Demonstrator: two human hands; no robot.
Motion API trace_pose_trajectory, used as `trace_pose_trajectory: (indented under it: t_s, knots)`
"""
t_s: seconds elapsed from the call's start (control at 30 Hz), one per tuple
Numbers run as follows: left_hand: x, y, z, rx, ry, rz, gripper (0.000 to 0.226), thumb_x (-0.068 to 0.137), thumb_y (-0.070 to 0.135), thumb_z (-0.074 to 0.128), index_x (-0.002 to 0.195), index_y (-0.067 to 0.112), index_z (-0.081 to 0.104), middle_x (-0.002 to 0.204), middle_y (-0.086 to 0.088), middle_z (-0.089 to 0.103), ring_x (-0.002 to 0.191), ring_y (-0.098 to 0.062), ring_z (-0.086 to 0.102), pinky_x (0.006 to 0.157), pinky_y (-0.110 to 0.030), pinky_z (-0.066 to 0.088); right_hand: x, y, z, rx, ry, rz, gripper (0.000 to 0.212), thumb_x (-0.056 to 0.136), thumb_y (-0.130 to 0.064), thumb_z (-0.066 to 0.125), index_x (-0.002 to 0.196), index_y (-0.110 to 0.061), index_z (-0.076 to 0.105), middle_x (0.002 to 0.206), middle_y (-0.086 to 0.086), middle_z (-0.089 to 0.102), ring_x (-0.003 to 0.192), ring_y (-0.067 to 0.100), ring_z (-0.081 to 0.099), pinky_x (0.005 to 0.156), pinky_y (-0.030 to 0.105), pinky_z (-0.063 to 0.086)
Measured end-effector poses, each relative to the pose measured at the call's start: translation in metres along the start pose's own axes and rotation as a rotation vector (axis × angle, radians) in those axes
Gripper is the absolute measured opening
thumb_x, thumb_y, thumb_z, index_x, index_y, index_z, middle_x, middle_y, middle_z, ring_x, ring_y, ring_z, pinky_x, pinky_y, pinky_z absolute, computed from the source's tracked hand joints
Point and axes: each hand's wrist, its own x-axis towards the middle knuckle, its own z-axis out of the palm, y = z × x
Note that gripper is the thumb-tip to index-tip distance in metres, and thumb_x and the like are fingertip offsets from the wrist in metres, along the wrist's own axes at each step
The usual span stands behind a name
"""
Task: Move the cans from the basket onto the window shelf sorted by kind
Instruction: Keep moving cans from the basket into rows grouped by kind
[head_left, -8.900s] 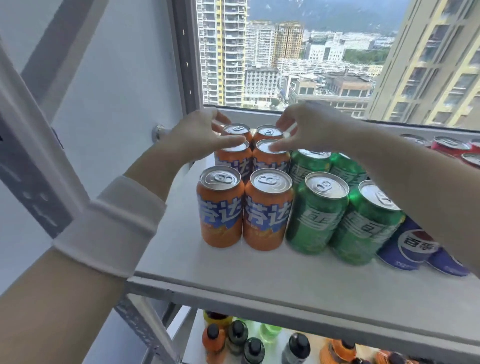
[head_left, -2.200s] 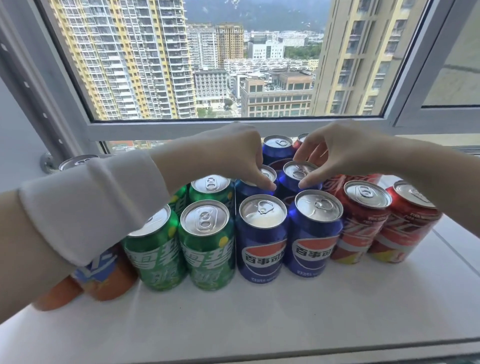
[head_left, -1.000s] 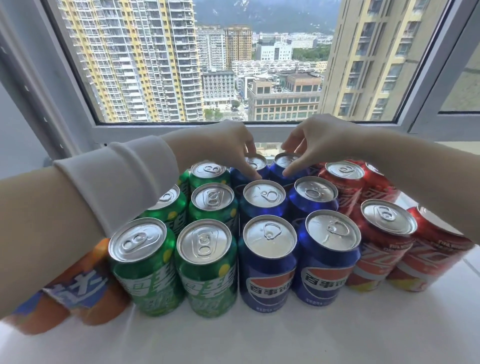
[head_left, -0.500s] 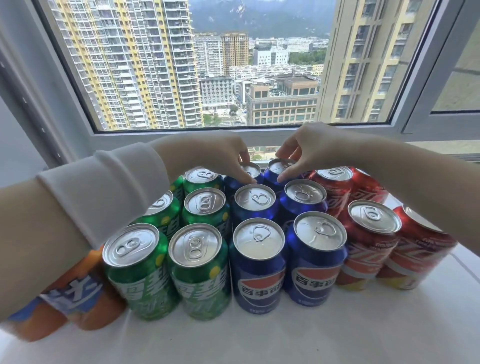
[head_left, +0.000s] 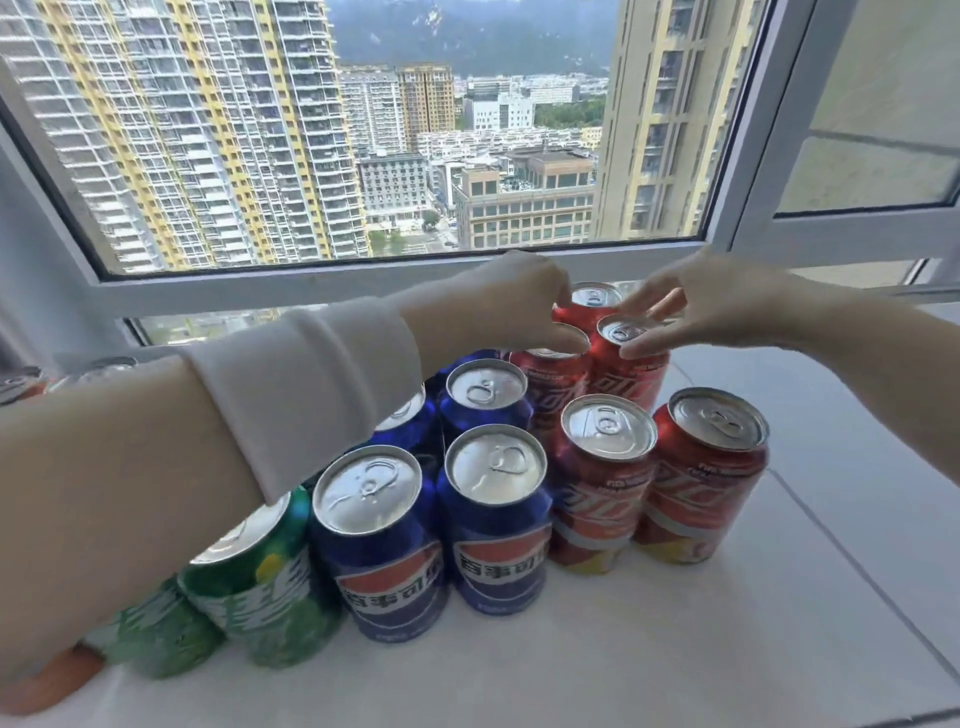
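Cans of soda stand upright in packed rows on the white window shelf (head_left: 727, 649), grouped by colour from left to right. Five red aluminium cola cans (head_left: 605, 488) show at the right: two in front, two in the middle row, and one at the back near the window frame. Four blue cola cans with a red-and-white emblem (head_left: 493, 525) show beside them, two in front and two behind, the rear left one largely hidden by the forearm. Two green lemon-lime cans (head_left: 260, 582) show at the lower left under the arm, and part of one orange can (head_left: 47, 680) shows at the bottom-left corner; more tops at the far left edge are too blurred to count.

The left hand (head_left: 511, 304), with a white knitted wristband (head_left: 306, 384) on its forearm, curls its fingers onto the top of the left red can of the middle row. The right hand (head_left: 711, 306) pinches the rim of the right red can in that row (head_left: 631, 358) between thumb and fingers. How firm the left hand's hold is cannot be told.

Half a second ago both hands were on the tops of the rearmost blue cans; they are now one group further right, on the red cans. The view has swung right with them, so less of the green group shows and the bare right part of the shelf has come into sight.
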Motion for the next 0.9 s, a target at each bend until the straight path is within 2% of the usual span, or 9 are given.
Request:
trace_pose_trajectory:
  t_s: [0.07, 0.13, 0.2, 0.3, 0.43, 0.53, 0.7, 0.8, 0.9]
  knots:
    - [0.003, 0.003, 0.000, -0.008, 0.014, -0.016, 0.063, 0.078, 0.050, 0.064, 0.127, 0.013, 0.053, 0.123, -0.002, 0.059, 0.111, -0.018, 0.053, 0.093, -0.030, 0.042, 0.000, 0.004, 0.004, 0.009, 0.028, -0.017, 0.057, 0.068, -0.039, 0.077, 0.118, -0.017, 0.063, 0.103, -0.004, 0.063, 0.093, 0.012, 0.056, 0.066, 0.020, 0.038]
    - [0.002, 0.006, 0.000, 0.004, 0.011, -0.030, 0.068, 0.073, 0.056, 0.066, 0.126, 0.015, 0.055, 0.122, 0.000, 0.059, 0.109, -0.017, 0.053, 0.089, -0.028, 0.040, 0.001, 0.007, 0.006, 0.030, 0.055, -0.030, 0.057, 0.067, -0.039, 0.078, 0.118, -0.016, 0.063, 0.098, -0.006, 0.059, 0.093, 0.012, 0.055, 0.069, 0.021, 0.037]
    - [0.000, 0.008, 0.002, 0.052, -0.031, -0.041, 0.070, 0.071, 0.057, 0.067, 0.126, 0.016, 0.054, 0.123, 0.000, 0.057, 0.109, -0.016, 0.051, 0.086, -0.027, 0.038, 0.001, 0.010, 0.008, 0.056, 0.076, -0.046, 0.057, 0.068, -0.038, 0.078, 0.117, -0.015, 0.063, 0.098, -0.006, 0.059, 0.092, 0.012, 0.055, 0.076, 0.021, 0.035]
    - [-0.002, 0.007, 0.005, 0.053, -0.051, -0.068, 0.069, 0.069, 0.053, 0.071, 0.126, 0.019, 0.054, 0.123, 0.000, 0.055, 0.100, -0.013, 0.047, 0.085, -0.027, 0.038, -0.001, 0.011, 0.009, 0.096, 0.099, -0.060, 0.056, 0.066, -0.037, 0.080, 0.116, -0.016, 0.064, 0.097, -0.006, 0.061, 0.091, 0.011, 0.056, 0.075, 0.022, 0.037]
    - [-0.003, 0.010, 0.003, -0.006, -0.024, -0.090, 0.064, 0.066, 0.051, 0.075, 0.119, 0.018, 0.060, 0.110, 0.001, 0.057, 0.095, -0.014, 0.050, 0.081, -0.028, 0.043, -0.007, 0.013, 0.008, 0.092, 0.127, -0.071, 0.061, 0.060, -0.041, 0.082, 0.114, -0.018, 0.065, 0.095, -0.008, 0.063, 0.092, 0.011, 0.060, 0.077, 0.024, 0.041]
    - [-0.005, 0.014, 0.002, -0.031, -0.012, -0.083, 0.061, 0.064, 0.049, 0.077, 0.115, 0.018, 0.063, 0.100, 0.005, 0.054, 0.092, -0.014, 0.052, 0.076, -0.027, 0.041, -0.014, 0.016, 0.007, 0.123, 0.135, -0.085, 0.063, 0.059, -0.038, 0.083, 0.115, -0.016, 0.064, 0.098, -0.006, 0.065, 0.088, 0.010, 0.059, 0.075, 0.022, 0.041]
    - [-0.009, 0.019, 0.002, -0.035, -0.034, -0.077, 0.057, 0.066, 0.049, 0.075, 0.113, 0.018, 0.065, 0.100, 0.001, 0.062, 0.089, -0.014, 0.056, 0.068, -0.025, 0.044, -0.025, 0.019, 0.004, 0.156, 0.090, -0.095, 0.065, 0.056, -0.038, 0.084, 0.114, -0.017, 0.064, 0.097, -0.008, 0.064, 0.082, 0.000, 0.057, 0.064, 0.014, 0.041]
    - [-0.010, 0.022, 0.003, -0.032, -0.042, -0.070, 0.053, 0.067, 0.049, 0.074, 0.111, 0.021, 0.064, 0.096, 0.003, 0.063, 0.086, -0.013, 0.057, 0.068, -0.015, 0.042, -0.029, 0.020, 0.003, 0.159, 0.075, -0.094, 0.065, 0.056, -0.038, 0.084, 0.114, -0.017, 0.064, 0.096, -0.008, 0.064, 0.082, -0.001, 0.057, 0.062, 0.014, 0.041]
    - [-0.011, 0.024, 0.003, -0.016, -0.051, -0.076, 0.053, 0.068, 0.050, 0.073, 0.112, 0.022, 0.064, 0.099, 0.002, 0.064, 0.088, -0.014, 0.059, 0.073, -0.026, 0.047, -0.029, 0.020, 0.003, 0.149, 0.077, -0.090, 0.067, 0.055, -0.040, 0.083, 0.115, -0.017, 0.064, 0.100, -0.007, 0.065, 0.087, 0.006, 0.060, 0.065, 0.015, 0.042]
